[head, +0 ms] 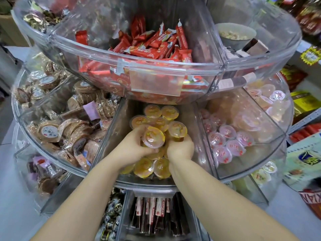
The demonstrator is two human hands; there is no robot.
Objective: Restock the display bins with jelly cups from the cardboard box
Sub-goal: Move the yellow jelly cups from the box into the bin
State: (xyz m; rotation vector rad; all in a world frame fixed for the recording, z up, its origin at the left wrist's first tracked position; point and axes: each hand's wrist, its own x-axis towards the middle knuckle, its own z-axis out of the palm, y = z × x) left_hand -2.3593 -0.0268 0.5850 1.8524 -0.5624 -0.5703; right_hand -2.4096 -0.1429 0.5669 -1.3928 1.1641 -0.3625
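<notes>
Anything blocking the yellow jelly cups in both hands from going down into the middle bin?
Nothing visible. The left hand and right hand hold yellow jelly cups inside the middle bin, directly over the cups already there.

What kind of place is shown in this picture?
Most likely a snack shop: a tiered clear display stand holds loose red-wrapped bars and orange jelly cups, with packaged goods on shelves beside it.

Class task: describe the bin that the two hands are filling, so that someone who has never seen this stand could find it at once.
Start at the round, tiered clear-plastic stand and its top bin of red wrapped bars. Drop to the tier below: the wedge-shaped bin straight under it is the one, with the left hand and right hand gripping cups in it. It alone holds orange jelly cups; its neighbours hold brown wrapped biscuits and pink jelly cups.
</notes>
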